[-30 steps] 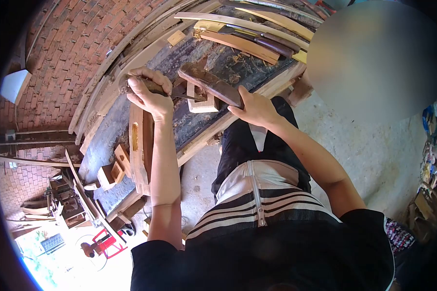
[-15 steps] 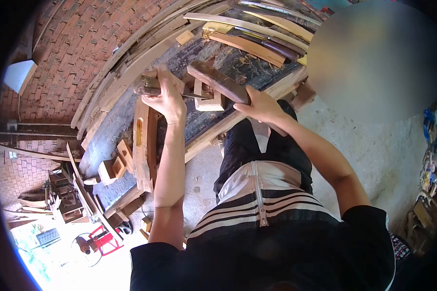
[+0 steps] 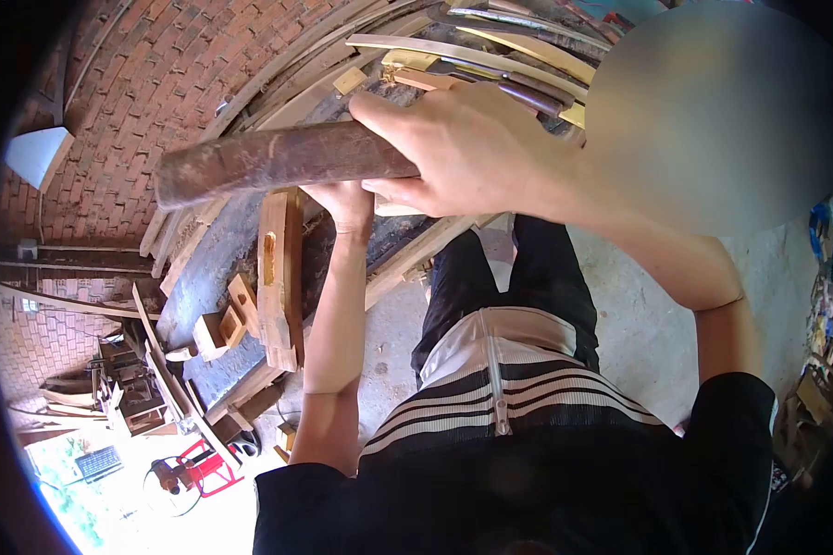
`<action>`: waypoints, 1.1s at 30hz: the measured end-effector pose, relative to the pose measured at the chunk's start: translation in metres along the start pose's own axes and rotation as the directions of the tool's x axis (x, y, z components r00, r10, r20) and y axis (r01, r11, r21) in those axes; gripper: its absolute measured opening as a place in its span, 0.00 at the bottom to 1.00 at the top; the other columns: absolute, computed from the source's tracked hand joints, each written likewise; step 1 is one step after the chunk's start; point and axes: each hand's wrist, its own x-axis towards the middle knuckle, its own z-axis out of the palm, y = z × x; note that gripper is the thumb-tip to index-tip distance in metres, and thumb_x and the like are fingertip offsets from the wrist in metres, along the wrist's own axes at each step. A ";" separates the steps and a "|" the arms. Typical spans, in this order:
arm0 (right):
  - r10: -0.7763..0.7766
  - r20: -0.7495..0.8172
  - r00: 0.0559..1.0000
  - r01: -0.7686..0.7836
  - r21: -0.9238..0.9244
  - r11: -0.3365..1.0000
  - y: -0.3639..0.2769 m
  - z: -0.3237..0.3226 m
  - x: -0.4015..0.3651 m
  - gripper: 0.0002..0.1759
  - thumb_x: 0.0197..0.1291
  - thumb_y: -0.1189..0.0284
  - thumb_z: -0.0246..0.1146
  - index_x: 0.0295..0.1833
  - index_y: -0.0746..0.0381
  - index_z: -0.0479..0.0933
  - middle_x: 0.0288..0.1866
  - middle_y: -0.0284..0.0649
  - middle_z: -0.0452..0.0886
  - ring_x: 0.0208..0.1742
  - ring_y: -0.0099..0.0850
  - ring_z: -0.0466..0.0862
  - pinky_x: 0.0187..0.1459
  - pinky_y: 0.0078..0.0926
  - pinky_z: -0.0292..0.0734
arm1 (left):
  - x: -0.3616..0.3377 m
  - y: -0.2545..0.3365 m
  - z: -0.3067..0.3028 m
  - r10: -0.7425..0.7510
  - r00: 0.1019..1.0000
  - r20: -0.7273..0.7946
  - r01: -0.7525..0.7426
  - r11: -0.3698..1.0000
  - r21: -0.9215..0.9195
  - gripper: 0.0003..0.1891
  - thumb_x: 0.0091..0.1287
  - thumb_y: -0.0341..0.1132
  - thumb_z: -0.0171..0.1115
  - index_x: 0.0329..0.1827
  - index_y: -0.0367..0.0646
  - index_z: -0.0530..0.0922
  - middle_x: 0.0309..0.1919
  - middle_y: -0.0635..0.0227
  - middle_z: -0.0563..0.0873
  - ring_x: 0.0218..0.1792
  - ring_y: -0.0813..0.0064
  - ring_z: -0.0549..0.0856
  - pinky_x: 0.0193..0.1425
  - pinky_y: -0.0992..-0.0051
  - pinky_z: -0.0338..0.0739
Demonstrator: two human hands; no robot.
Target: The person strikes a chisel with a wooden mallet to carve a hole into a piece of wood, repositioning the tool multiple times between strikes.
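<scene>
My right hand [image 3: 472, 153] is wrapped round one end of a dark wooden club [image 3: 278, 162], raised high and stretching leftward across the view. Below and behind the club is my left hand [image 3: 347, 202], its fingers mostly hidden, so what it holds cannot be seen. A light wooden piece [image 3: 396, 205] shows only in part beneath my right hand. Left of my left forearm, a thick timber with a slot [image 3: 279, 268] lies on the workbench.
Long boards and a dark-handled tool [image 3: 532, 97] lie along the bench's far side. A small wooden block [image 3: 350, 80] and an open wooden box [image 3: 215, 333] rest on the bench [image 3: 407, 264]. A red-framed object [image 3: 199, 470] stands at lower left.
My right hand has risen and moved left with the club, which now covers most of my left hand. The tool and block seen earlier in my left hand are hidden.
</scene>
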 end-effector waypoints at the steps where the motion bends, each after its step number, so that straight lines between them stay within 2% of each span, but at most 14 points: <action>1: -0.007 0.030 1.000 0.009 -0.068 0.998 0.001 -0.003 0.000 0.21 0.58 0.55 0.70 0.44 0.62 0.77 0.23 0.47 0.83 0.27 0.47 0.87 0.31 0.47 0.82 | 0.003 -0.005 0.002 0.038 0.997 -0.060 -0.039 0.999 -0.018 0.34 0.57 0.34 0.78 0.63 0.37 0.68 0.48 0.62 0.78 0.48 0.67 0.81 0.59 0.63 0.77; 4: -0.003 -0.095 0.995 0.021 0.192 0.981 -0.008 -0.014 0.011 0.20 0.58 0.56 0.70 0.44 0.62 0.77 0.23 0.46 0.83 0.27 0.48 0.87 0.31 0.48 0.81 | 0.006 -0.034 -0.016 0.275 0.960 -0.054 -0.236 0.897 0.373 0.30 0.57 0.34 0.77 0.59 0.37 0.71 0.44 0.63 0.81 0.45 0.69 0.82 0.55 0.65 0.79; 7: -0.040 -0.306 0.951 0.116 0.234 0.965 -0.015 -0.024 0.021 0.22 0.57 0.56 0.71 0.45 0.62 0.78 0.24 0.47 0.84 0.27 0.48 0.87 0.33 0.48 0.82 | 0.002 -0.028 -0.008 0.090 0.995 -0.035 -0.084 0.986 0.143 0.28 0.57 0.35 0.77 0.56 0.36 0.72 0.48 0.61 0.78 0.49 0.68 0.80 0.58 0.64 0.76; 9: -0.045 -0.205 0.978 0.080 0.166 0.983 -0.004 -0.008 0.013 0.23 0.58 0.57 0.71 0.48 0.63 0.77 0.26 0.48 0.83 0.30 0.49 0.87 0.34 0.46 0.81 | 0.003 0.004 0.001 0.209 0.975 -0.070 -0.120 0.769 0.628 0.24 0.57 0.33 0.76 0.51 0.34 0.72 0.57 0.53 0.72 0.57 0.65 0.77 0.62 0.63 0.72; 11: -0.005 -0.005 1.000 0.005 -0.007 1.000 0.006 0.003 0.003 0.26 0.59 0.58 0.72 0.54 0.65 0.74 0.30 0.50 0.83 0.35 0.49 0.87 0.37 0.44 0.80 | 0.001 -0.009 -0.011 0.068 0.996 -0.064 -0.042 0.941 0.336 0.23 0.58 0.32 0.75 0.52 0.34 0.73 0.59 0.52 0.73 0.56 0.65 0.77 0.61 0.65 0.73; 14: -0.022 -0.042 0.999 0.026 0.113 0.993 0.005 -0.010 0.006 0.25 0.60 0.57 0.72 0.50 0.65 0.74 0.30 0.52 0.81 0.35 0.49 0.86 0.36 0.45 0.78 | -0.001 -0.008 -0.001 0.039 0.977 -0.210 -0.023 0.997 0.077 0.23 0.60 0.34 0.74 0.52 0.33 0.72 0.57 0.54 0.74 0.55 0.65 0.78 0.61 0.65 0.73; 17: -0.009 -0.058 0.998 0.026 0.304 0.952 -0.009 -0.024 0.011 0.24 0.60 0.58 0.72 0.49 0.65 0.74 0.28 0.51 0.81 0.30 0.50 0.85 0.33 0.44 0.76 | 0.000 0.009 0.001 0.017 0.997 -0.074 -0.011 0.997 0.082 0.22 0.61 0.35 0.73 0.50 0.32 0.73 0.50 0.57 0.79 0.51 0.66 0.81 0.58 0.65 0.76; 18: 0.015 -0.059 0.998 0.002 0.274 0.962 -0.009 -0.020 0.010 0.24 0.59 0.56 0.71 0.47 0.64 0.75 0.26 0.50 0.82 0.29 0.50 0.86 0.33 0.45 0.79 | -0.004 0.021 0.007 0.149 0.972 -0.181 -0.081 0.938 0.337 0.20 0.61 0.35 0.73 0.49 0.30 0.76 0.45 0.59 0.84 0.46 0.69 0.84 0.54 0.66 0.79; 21: 0.068 0.036 0.997 -0.071 0.083 0.994 0.005 0.007 -0.004 0.25 0.59 0.54 0.70 0.47 0.64 0.76 0.26 0.51 0.84 0.31 0.48 0.88 0.36 0.43 0.83 | 0.005 0.009 -0.006 0.229 0.973 -0.019 -0.222 0.959 0.174 0.19 0.62 0.35 0.71 0.49 0.29 0.78 0.42 0.60 0.88 0.43 0.70 0.86 0.51 0.67 0.81; 23: 0.057 0.157 0.986 -0.109 0.343 0.933 0.015 0.013 -0.004 0.26 0.61 0.54 0.69 0.51 0.66 0.76 0.31 0.52 0.86 0.32 0.44 0.89 0.39 0.41 0.83 | 0.005 0.017 0.001 0.215 0.970 -0.114 -0.207 0.975 0.077 0.10 0.67 0.32 0.66 0.44 0.34 0.79 0.33 0.61 0.87 0.32 0.73 0.86 0.38 0.71 0.82; 24: 0.154 0.332 0.931 -0.307 0.481 0.821 0.016 0.011 -0.003 0.29 0.62 0.53 0.70 0.57 0.65 0.75 0.39 0.52 0.84 0.42 0.44 0.87 0.44 0.43 0.80 | 0.002 0.027 0.001 0.128 0.987 -0.093 -0.132 0.990 -0.041 0.07 0.68 0.31 0.64 0.41 0.36 0.76 0.28 0.66 0.82 0.27 0.76 0.81 0.32 0.73 0.78; 25: 0.121 0.171 0.978 -0.198 0.564 0.801 0.029 0.031 -0.007 0.33 0.63 0.50 0.68 0.60 0.67 0.74 0.35 0.48 0.84 0.34 0.38 0.87 0.38 0.40 0.81 | -0.001 0.035 0.000 0.043 0.997 -0.064 -0.052 0.987 -0.152 0.06 0.68 0.30 0.63 0.37 0.39 0.74 0.23 0.70 0.77 0.22 0.78 0.76 0.26 0.75 0.73; 27: 0.354 0.482 0.802 -0.577 0.468 0.669 0.037 0.027 -0.007 0.37 0.63 0.48 0.68 0.62 0.69 0.72 0.31 0.45 0.83 0.23 0.34 0.84 0.29 0.35 0.81 | -0.003 0.039 -0.004 -0.017 0.996 -0.087 0.009 0.996 -0.083 0.10 0.72 0.26 0.57 0.33 0.45 0.67 0.17 0.72 0.67 0.15 0.81 0.64 0.19 0.76 0.60; 33: 0.535 0.541 0.649 -0.695 0.135 0.707 0.097 0.122 -0.066 0.39 0.64 0.46 0.65 0.64 0.69 0.68 0.29 0.51 0.85 0.25 0.44 0.87 0.33 0.42 0.83 | -0.002 0.035 -0.027 -0.004 0.988 -0.154 -0.032 0.972 -0.232 0.12 0.74 0.28 0.55 0.31 0.47 0.64 0.15 0.73 0.67 0.12 0.82 0.64 0.16 0.76 0.57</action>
